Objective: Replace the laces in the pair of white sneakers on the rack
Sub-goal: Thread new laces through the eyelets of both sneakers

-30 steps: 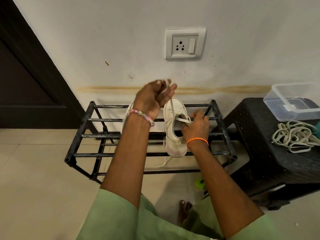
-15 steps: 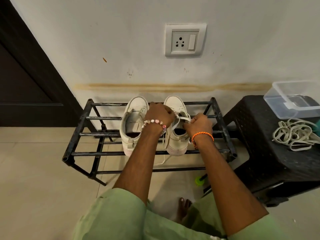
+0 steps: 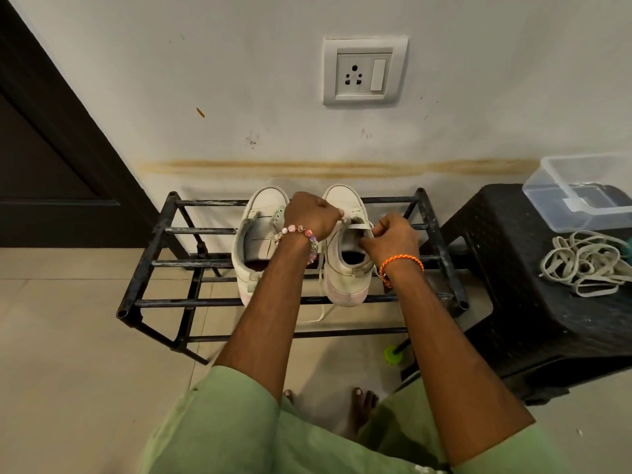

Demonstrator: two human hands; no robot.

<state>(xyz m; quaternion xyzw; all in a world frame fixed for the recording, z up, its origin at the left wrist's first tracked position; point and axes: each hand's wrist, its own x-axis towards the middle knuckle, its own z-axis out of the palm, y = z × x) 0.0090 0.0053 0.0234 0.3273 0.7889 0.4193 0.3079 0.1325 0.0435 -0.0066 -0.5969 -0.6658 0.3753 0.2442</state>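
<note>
lace (image 3: 354,227) crosses the right sneaker (image 3: 347,265), pinched between left hand (image 3: 313,217) and right hand (image 3: 391,239) fingertips.

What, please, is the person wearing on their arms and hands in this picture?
The left hand has a bracelet of pastel pink and clear beads at the wrist. The right hand has a braided orange thread band. Both forearms are bare below loose light green sleeves.

Both hands work the right sneaker (image 3: 345,268) on the rack (image 3: 154,248): left hand (image 3: 313,217) pinches its lace (image 3: 345,218), right hand (image 3: 393,239) grips its tongue.
</note>
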